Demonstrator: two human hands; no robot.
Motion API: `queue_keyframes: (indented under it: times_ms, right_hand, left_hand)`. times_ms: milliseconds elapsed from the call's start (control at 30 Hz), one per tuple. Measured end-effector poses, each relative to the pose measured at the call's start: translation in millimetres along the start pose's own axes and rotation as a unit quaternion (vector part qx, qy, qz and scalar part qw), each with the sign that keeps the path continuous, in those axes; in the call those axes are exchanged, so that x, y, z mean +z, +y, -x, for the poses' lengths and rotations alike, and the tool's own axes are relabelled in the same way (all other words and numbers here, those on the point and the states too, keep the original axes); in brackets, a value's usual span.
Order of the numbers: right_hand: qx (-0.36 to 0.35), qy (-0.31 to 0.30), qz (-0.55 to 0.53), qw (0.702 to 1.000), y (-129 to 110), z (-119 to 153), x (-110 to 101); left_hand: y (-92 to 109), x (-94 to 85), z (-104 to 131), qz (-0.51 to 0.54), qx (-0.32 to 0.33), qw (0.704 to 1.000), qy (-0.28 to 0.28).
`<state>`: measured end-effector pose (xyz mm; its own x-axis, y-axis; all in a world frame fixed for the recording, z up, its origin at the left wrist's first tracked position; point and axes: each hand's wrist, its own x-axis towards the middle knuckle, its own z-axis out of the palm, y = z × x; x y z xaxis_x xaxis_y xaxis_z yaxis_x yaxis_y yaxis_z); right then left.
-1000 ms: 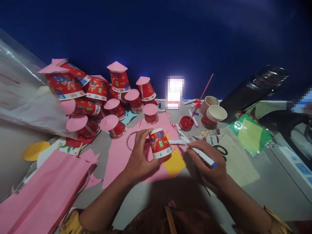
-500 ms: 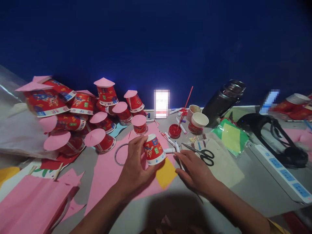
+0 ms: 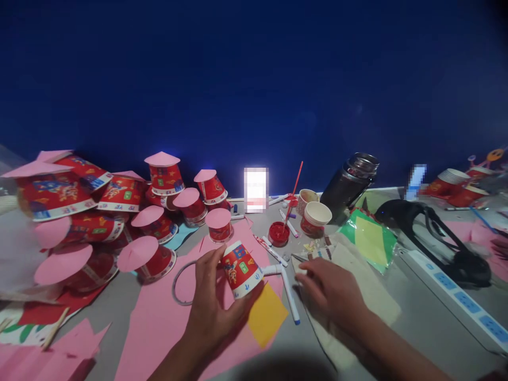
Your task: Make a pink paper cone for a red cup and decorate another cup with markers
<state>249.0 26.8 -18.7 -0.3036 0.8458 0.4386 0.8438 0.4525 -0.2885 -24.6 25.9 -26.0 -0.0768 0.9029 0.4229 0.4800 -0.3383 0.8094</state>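
My left hand (image 3: pixel 214 296) is closed around a red paper cup (image 3: pixel 239 270), held tilted over pink paper. The cup has printed figures and blue arrow-like marks on its white rim band. My right hand (image 3: pixel 329 286) hovers to the right of the cup, its fingers partly bent and apart, with nothing visible in them. Beneath it lie the scissors (image 3: pixel 300 258), mostly hidden by the hand. A white marker (image 3: pixel 291 299) with a blue end rests on the table between the hands, and its cap lies close to the cup. An orange-yellow paper square (image 3: pixel 268 316) sits below the cup.
Several upturned cups with pink cone tops (image 3: pixel 162 172) are piled at left. Toward the back stand a red paint pot (image 3: pixel 279 234), stacked paper cups (image 3: pixel 316 218) and a black thermos (image 3: pixel 349 185). A power strip (image 3: pixel 456 296) and a black headset-like object (image 3: pixel 432 243) occupy the right.
My right hand has let go of the white marker, which now lies on the table, and has moved right over the scissors. My left hand still holds the cup. The view has shifted.
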Motion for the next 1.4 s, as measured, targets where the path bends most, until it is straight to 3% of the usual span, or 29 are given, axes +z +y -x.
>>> queue_keyframes:
  times_ms: [100,200,333,600,800,900,967,1033,1167,1267,1400]
  right_hand:
    - [0.038,-0.025,0.017,0.999,2.4,-28.4,-12.0]
    - [0.082,-0.140,0.079,0.984,-8.5,-57.7,-8.0]
    - [0.075,-0.258,0.137,0.953,-26.7,-81.4,12.2]
    - [0.090,-0.296,0.183,0.933,-27.9,-88.9,33.1]
    - [0.100,-0.259,0.122,0.953,-23.9,-86.4,33.3]
    - [0.116,-0.152,0.000,0.982,-13.0,-87.3,22.7]
    - [0.124,-0.080,-0.103,0.984,-3.0,-90.0,12.6]
    - [0.150,-0.051,-0.215,0.964,6.2,-94.0,2.0]
    - [0.214,0.010,-0.392,0.895,17.9,-101.8,-18.9]
    - [0.226,0.072,-0.433,0.870,25.1,-105.2,-31.8]
    - [0.231,0.071,-0.471,0.848,34.2,-106.7,-33.1]
  left_hand:
    - [-2.3,-2.3,2.2,-0.005,0.006,1.000,-0.004]
    - [-6.7,-0.1,5.4,-0.001,0.002,1.000,0.001]
    - [-12.0,4.0,10.0,-0.005,-0.010,1.000,-0.011]
    - [-13.9,10.7,17.5,-0.004,-0.011,1.000,-0.019]
    - [-13.6,11.1,20.7,-0.044,0.054,0.997,-0.042]
    - [-11.4,8.0,19.1,-0.059,0.065,0.995,-0.037]
    - [-9.3,7.2,18.9,-0.058,0.052,0.996,-0.039]
    - [-6.9,8.0,20.3,-0.046,0.020,0.998,-0.041]
    - [-1.5,10.6,23.5,-0.013,-0.039,0.999,-0.028]
    - [0.8,10.3,21.9,-0.009,-0.057,0.998,-0.022]
    - [0.2,8.2,15.5,-0.008,-0.064,0.998,-0.017]
